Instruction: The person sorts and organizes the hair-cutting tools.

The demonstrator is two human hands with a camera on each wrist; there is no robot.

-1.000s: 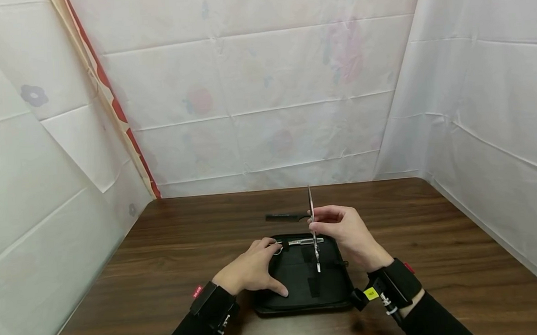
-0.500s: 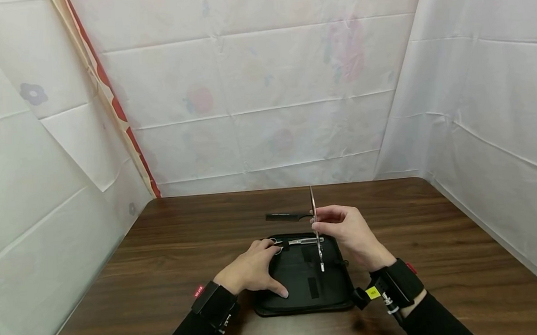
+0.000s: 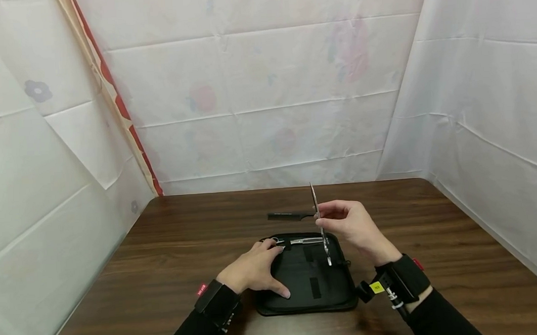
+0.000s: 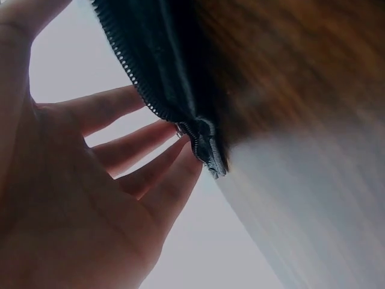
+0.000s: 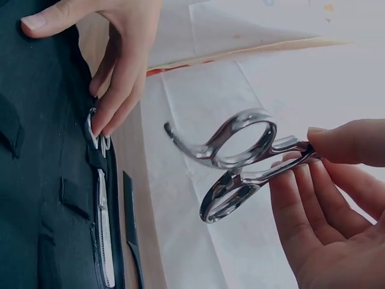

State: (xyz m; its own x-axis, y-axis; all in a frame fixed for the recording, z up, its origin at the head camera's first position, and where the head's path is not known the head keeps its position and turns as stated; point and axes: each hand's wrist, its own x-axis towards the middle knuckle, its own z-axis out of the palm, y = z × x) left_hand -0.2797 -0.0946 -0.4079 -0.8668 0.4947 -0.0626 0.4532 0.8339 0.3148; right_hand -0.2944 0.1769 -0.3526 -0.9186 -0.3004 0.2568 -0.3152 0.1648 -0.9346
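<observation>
My right hand (image 3: 351,226) pinches a pair of steel hairdressing scissors (image 3: 316,200) between thumb and fingers. The blades point up and away; the finger rings hang toward me above the case. In the right wrist view the scissors' two rings (image 5: 225,129) and a curved finger rest show clearly. A black zippered case (image 3: 297,272) lies open and flat on the table. My left hand (image 3: 253,267) rests spread on its left edge, thumb on the lining. Its fingertips are at the rings of a second pair of scissors (image 3: 306,241), strapped along the case's far side, with fine teeth along the blade.
Behind the case a black comb (image 3: 285,216) with a thin tail lies on the wooden table (image 3: 186,242). Black straps (image 3: 315,287) cross the case lining. White sheeting (image 3: 265,102) hangs around the table's back and sides.
The right hand has lifted the scissors slightly and shifted right. Their ring end has swung right, so they lean more. The left hand stays on the case.
</observation>
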